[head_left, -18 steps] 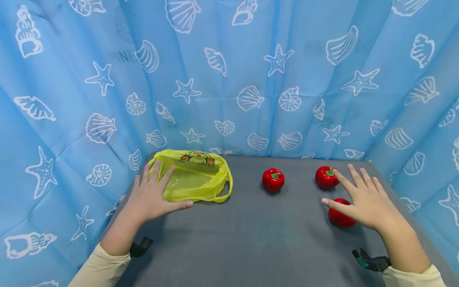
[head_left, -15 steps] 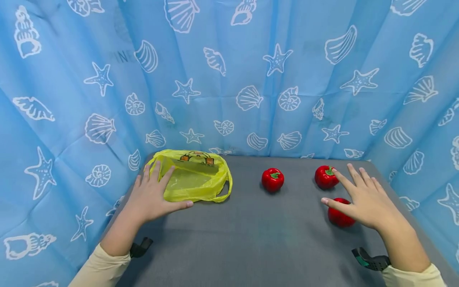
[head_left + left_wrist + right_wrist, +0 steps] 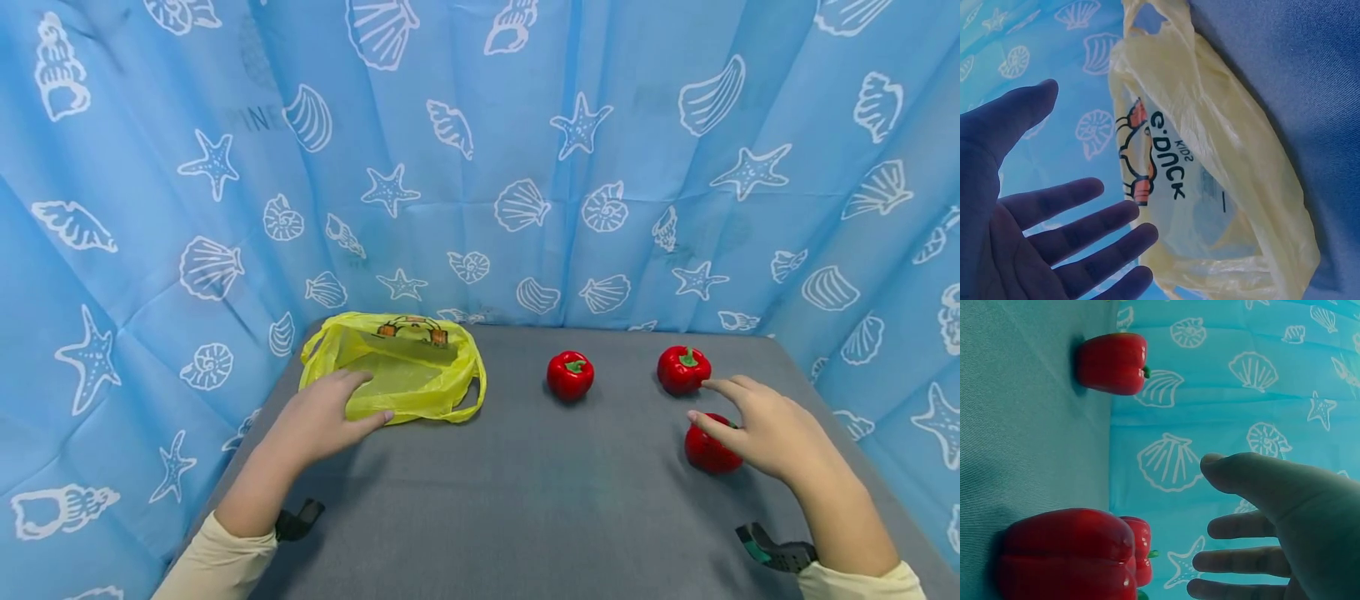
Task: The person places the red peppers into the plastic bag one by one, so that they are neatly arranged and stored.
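A yellow plastic bag (image 3: 405,379) lies on the grey table with its mouth facing the near side; a duck print and lettering show in the left wrist view. My left hand (image 3: 318,421) hovers by the bag's left front, fingers relaxed and holding nothing. Over on the right, my right hand (image 3: 772,425) hangs above a red bell pepper (image 3: 708,446), partly covering it. Its fingers are loosely bent, apart from the peppers in the right wrist view. Behind that stands a second red bell pepper (image 3: 682,371), and a third red bell pepper (image 3: 570,377) sits nearer the bag.
The grey table (image 3: 517,508) runs back to a blue curtain (image 3: 480,167) with white shells and starfish, which also stands along both sides. Each wrist wears a dark strap-like device, such as the right wrist device (image 3: 776,550).
Both hands were spread with fingers stretched forward; now their fingers are drawn in and bent downward. The bag and the peppers stay where they were.
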`<state>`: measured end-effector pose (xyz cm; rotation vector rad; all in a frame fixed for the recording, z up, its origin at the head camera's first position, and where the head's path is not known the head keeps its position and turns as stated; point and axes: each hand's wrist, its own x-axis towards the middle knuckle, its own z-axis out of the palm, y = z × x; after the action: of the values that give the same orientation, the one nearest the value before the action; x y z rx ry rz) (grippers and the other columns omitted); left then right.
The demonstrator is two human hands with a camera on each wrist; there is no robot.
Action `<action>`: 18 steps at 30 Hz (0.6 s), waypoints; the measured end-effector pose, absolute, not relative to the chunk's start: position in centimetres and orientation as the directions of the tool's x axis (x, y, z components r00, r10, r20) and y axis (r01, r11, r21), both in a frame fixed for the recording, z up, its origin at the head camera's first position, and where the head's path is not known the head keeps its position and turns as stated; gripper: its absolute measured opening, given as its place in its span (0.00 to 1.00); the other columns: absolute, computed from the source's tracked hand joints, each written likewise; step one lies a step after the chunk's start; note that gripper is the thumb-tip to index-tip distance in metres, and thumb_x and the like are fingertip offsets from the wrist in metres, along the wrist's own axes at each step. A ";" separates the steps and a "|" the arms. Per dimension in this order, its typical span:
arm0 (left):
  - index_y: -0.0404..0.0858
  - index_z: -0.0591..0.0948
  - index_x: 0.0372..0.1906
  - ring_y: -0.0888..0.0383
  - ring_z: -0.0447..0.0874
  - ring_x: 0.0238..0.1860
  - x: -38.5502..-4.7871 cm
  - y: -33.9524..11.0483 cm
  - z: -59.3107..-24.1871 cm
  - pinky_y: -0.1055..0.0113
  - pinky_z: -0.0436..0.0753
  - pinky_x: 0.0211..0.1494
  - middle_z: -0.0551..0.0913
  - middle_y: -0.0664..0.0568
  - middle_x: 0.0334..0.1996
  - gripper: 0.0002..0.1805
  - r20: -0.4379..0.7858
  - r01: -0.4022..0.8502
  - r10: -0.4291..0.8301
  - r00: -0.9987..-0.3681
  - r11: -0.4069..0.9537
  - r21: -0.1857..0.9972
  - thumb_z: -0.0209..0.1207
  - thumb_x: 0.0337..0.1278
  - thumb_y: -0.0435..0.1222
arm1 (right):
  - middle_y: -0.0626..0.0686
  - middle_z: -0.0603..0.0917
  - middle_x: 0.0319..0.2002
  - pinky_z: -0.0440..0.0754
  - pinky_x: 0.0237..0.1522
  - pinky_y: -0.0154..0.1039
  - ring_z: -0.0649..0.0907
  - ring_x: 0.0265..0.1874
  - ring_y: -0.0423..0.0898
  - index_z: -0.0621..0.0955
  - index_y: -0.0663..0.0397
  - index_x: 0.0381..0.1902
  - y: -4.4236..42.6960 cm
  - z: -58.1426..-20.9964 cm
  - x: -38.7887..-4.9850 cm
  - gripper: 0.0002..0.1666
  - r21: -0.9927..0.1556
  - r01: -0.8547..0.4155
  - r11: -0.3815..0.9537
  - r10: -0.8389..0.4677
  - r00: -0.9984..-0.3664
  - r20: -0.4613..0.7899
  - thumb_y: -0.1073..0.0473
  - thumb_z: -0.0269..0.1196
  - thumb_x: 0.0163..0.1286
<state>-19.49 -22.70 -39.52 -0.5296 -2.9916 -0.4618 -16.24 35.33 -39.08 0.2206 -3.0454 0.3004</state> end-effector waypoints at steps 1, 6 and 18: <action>0.33 0.78 0.70 0.37 0.83 0.64 -19.5 -22.7 -39.6 0.37 0.82 0.63 0.84 0.38 0.65 0.39 0.121 0.346 0.325 -0.938 0.894 0.285 0.64 0.70 0.58 | 0.71 0.82 0.59 0.84 0.51 0.71 0.82 0.54 0.68 0.81 0.65 0.65 35.4 -39.2 -16.2 0.46 -0.195 -0.147 0.970 -0.132 -0.987 0.087 0.31 0.70 0.67; 0.32 0.79 0.70 0.36 0.83 0.64 -19.4 -22.6 -39.8 0.37 0.82 0.64 0.84 0.38 0.65 0.38 0.124 0.337 0.314 -0.941 0.888 0.312 0.65 0.70 0.57 | 0.70 0.83 0.59 0.84 0.51 0.70 0.82 0.54 0.67 0.81 0.64 0.64 35.4 -39.8 -15.9 0.44 -0.217 -0.139 0.966 -0.123 -0.989 0.087 0.33 0.70 0.68; 0.33 0.79 0.70 0.36 0.81 0.67 -19.4 -22.3 -40.1 0.36 0.80 0.67 0.83 0.38 0.65 0.37 0.133 0.290 0.258 -0.957 0.869 0.402 0.65 0.69 0.57 | 0.71 0.81 0.61 0.82 0.52 0.74 0.80 0.57 0.69 0.81 0.63 0.64 35.4 -40.3 -15.4 0.39 -0.285 -0.118 0.951 -0.090 -0.990 0.110 0.37 0.71 0.70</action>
<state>-19.41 -22.33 -40.12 -0.4360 -2.9642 -0.6550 -15.43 35.43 -40.26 0.1604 -3.0083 0.4487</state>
